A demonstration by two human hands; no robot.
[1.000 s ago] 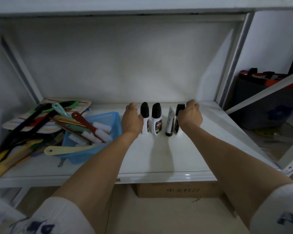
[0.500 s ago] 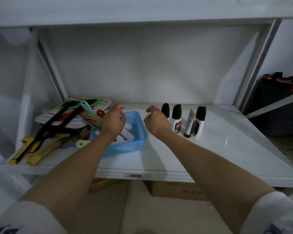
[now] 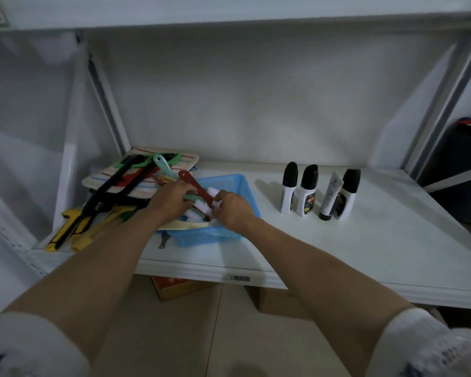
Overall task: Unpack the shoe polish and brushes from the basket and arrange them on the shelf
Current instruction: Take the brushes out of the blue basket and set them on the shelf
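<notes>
Both hands have moved into the blue plastic basket [image 3: 237, 186], left hand [image 3: 172, 198] and right hand [image 3: 233, 209] seemingly pinching the red-handled brush [image 3: 195, 183]; four polish bottles [image 3: 320, 193] stand arranged, brushes remain.

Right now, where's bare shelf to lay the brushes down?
Free: the strip between the blue basket and the row of polish bottles, the wide front area before that row, and the right end of the shelf past it. Crowded: the left end, piled with tools, and the basket, where both hands work.
</notes>
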